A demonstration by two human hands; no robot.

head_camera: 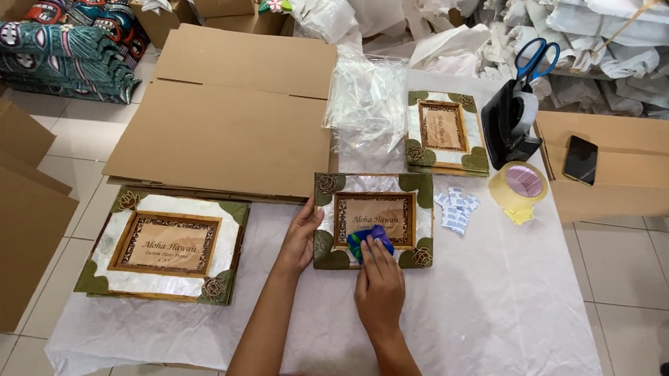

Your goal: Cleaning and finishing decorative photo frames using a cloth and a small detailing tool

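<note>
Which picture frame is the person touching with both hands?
The middle picture frame. The left hand holds its edge and the right hand presses a blue cloth on it. The big frame and far frame lie untouched.

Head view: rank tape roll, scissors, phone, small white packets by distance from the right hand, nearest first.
From the right hand, which presses a blue-green cloth on the middle photo frame:
1. Small white packets, just right of that frame.
2. Tape roll, farther right on the table sheet.
3. Phone, on the cardboard box at right.
4. Scissors, blue-handled, standing in the black dispenser at the back.
</note>
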